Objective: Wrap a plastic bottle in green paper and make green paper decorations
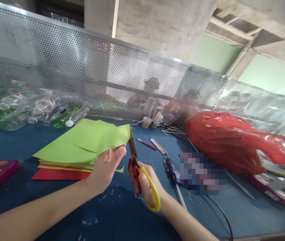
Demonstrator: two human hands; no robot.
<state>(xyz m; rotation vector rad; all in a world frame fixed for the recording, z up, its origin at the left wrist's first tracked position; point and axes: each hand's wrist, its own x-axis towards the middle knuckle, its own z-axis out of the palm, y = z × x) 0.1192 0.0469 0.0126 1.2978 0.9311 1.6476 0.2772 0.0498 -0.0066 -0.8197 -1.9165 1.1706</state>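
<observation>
My left hand point(109, 166) is closed on a piece of light green paper point(114, 138), pinching it between thumb and fingers. In my right hand point(146, 184) is a pair of scissors point(151, 191) with yellow handles and dark, stained blades pointing up and away. The blades touch the right edge of the green paper. Behind my left hand lies a stack of coloured sheets point(62, 174), with green on top and yellow, orange and red below. A small curved green scrap point(120, 169) is between my hands.
Plastic bottles point(14, 118) lie along the back left, before a perforated metal screen point(82, 63). A glue gun point(172, 170) with a cable is right of my hands. Farther right sits a red plastic bag point(222, 140). People show dimly behind the screen.
</observation>
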